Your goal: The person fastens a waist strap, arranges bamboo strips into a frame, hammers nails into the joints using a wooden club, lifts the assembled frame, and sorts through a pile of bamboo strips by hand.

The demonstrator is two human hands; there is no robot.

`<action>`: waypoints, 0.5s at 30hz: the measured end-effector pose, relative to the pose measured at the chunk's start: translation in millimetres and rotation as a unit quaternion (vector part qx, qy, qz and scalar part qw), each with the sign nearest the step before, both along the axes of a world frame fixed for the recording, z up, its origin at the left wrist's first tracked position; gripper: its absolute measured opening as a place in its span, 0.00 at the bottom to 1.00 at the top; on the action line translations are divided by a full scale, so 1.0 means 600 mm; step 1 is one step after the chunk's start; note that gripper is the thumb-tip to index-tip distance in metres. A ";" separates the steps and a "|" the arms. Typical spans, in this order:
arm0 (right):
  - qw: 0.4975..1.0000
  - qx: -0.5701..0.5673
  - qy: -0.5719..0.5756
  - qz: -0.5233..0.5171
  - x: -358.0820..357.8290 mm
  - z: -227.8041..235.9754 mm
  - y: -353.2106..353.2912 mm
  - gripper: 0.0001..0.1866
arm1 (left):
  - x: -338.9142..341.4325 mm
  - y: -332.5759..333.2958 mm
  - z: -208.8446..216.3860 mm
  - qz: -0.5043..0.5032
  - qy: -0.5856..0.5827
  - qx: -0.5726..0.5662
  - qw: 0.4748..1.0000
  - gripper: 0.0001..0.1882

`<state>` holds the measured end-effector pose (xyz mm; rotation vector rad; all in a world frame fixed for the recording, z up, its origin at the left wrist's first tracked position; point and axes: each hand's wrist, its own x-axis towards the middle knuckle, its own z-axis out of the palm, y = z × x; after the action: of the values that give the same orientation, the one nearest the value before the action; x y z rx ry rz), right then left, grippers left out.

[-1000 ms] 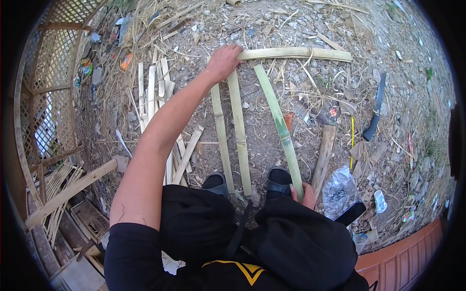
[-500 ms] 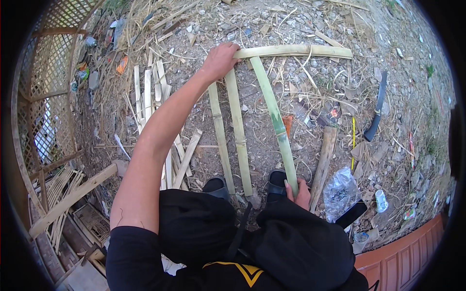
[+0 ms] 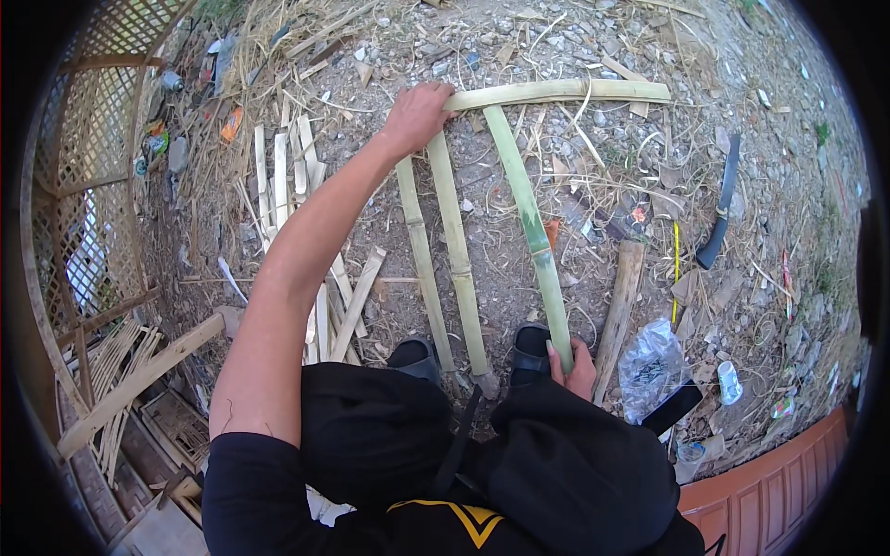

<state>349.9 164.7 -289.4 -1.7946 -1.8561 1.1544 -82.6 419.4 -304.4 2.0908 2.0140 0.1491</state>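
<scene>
My left hand (image 3: 419,116), at the end of my outstretched arm, is closed on the left end of a crosswise bamboo strip (image 3: 556,91). My right hand (image 3: 577,368), beside my right foot, grips the near end of a greener bamboo strip (image 3: 528,222) with the thumb along its edge. That strip's far end meets the underside of the crosswise one. Two more bamboo strips, a left one (image 3: 422,259) and a right one (image 3: 456,250), run lengthwise from below my left hand toward my feet. Whether they are joined to the crosswise strip is hidden by the hand.
Right of my right hand lie a wooden stick (image 3: 619,306), a clear plastic bag (image 3: 649,361) and a white cup (image 3: 729,382). A dark curved blade (image 3: 721,204) and a yellow tape (image 3: 676,269) are farther out. Split strips (image 3: 281,171) and a lattice panel (image 3: 93,185) stand to the left.
The near ends of the two left lengthwise strips have shifted slightly to the right. The green strip's near end has moved a little right with my right hand. My left hand keeps its hold.
</scene>
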 end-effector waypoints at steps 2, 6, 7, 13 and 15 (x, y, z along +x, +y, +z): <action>1.000 0.012 0.005 -0.005 -0.001 0.002 -0.001 0.14 | -0.001 -0.003 -0.002 -0.009 0.002 0.009 1.000 0.19; 0.999 0.034 -0.023 -0.018 -0.002 0.022 0.004 0.14 | 0.000 -0.008 -0.003 -0.014 0.008 0.008 1.000 0.19; 0.999 0.035 -0.024 -0.019 0.000 0.021 0.005 0.14 | 0.002 -0.009 0.000 -0.015 0.008 0.008 1.000 0.19; 0.996 0.083 -0.024 0.009 -0.006 0.016 0.026 0.17 | 0.011 -0.007 0.012 -0.004 -0.001 -0.036 0.999 0.16; 0.996 0.089 -0.008 0.009 -0.013 0.015 0.027 0.17 | 0.003 -0.010 0.005 -0.015 0.007 -0.021 1.000 0.20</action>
<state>342.0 180.8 -280.4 -1.6959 -1.9228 0.9494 -80.7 413.2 -301.6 2.1012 1.9744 0.0857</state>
